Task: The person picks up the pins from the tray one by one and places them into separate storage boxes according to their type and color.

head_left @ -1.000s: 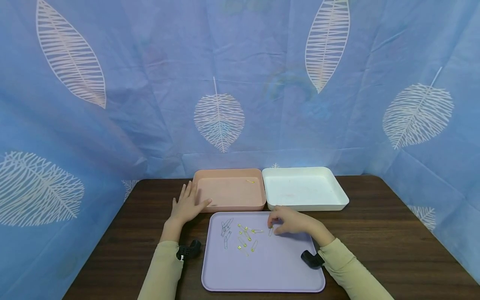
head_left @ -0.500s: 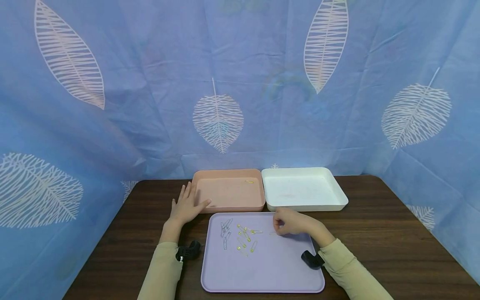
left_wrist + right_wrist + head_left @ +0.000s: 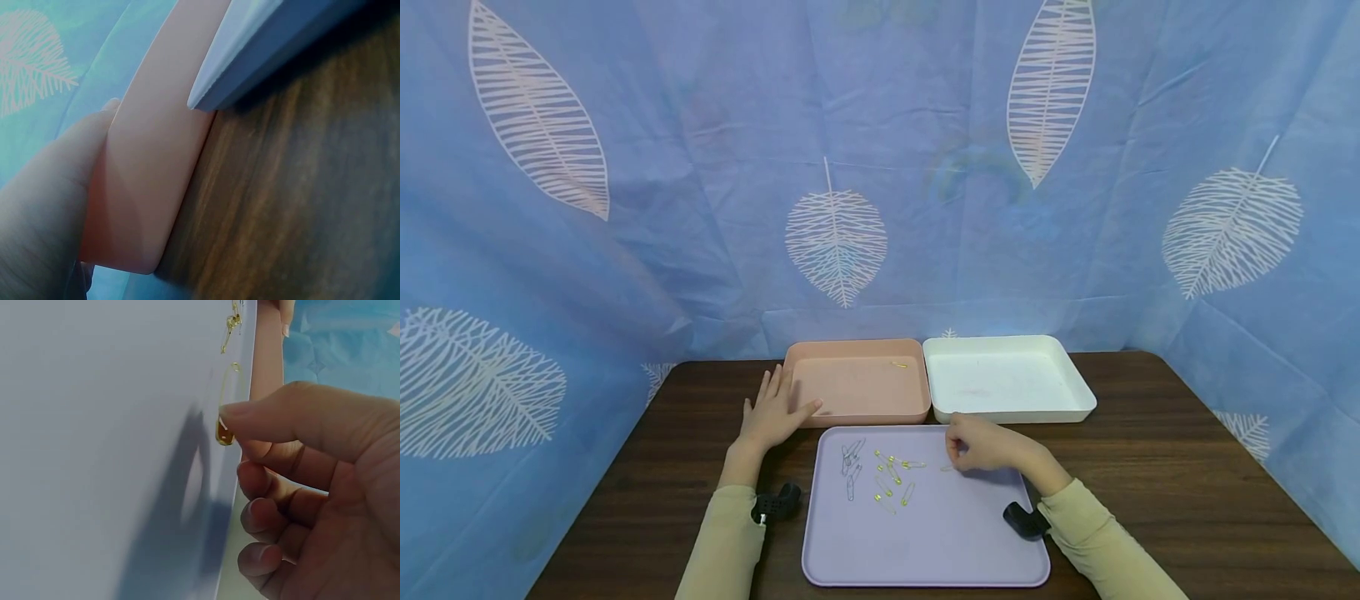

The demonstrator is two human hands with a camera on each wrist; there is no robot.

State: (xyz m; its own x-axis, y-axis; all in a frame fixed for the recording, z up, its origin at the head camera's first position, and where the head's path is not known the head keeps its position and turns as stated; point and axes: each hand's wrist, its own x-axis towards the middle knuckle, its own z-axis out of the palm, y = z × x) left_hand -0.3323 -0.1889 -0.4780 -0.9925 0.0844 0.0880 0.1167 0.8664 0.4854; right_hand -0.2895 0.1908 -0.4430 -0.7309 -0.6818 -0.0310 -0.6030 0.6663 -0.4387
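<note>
In the right wrist view, the thumb and forefinger of my right hand [image 3: 983, 442] pinch a gold safety pin [image 3: 224, 434] near its clasp; its coiled end points away from the hand. This is just over the lavender tray [image 3: 925, 550], near its back right. My left hand [image 3: 771, 419] has its fingers spread and rests at the front left corner of the pink tray [image 3: 850, 387], thumb on the rim. Several gold safety pins [image 3: 893, 475] lie mid-tray on the lavender one. Left of them is a group of silver safety pins [image 3: 852, 482].
A white tray [image 3: 1007, 379] stands to the right of the pink tray, behind the lavender one. One gold safety pin [image 3: 899, 364] lies in the pink tray. All three trays stand on a dark wooden table [image 3: 1157, 467], with a blue leaf-patterned cloth [image 3: 925, 250] behind it.
My right hand has shifted slightly to the right and its fingers have closed together; the safety pin has turned from pointing toward me to pointing left. The left hand has stayed in place.
</note>
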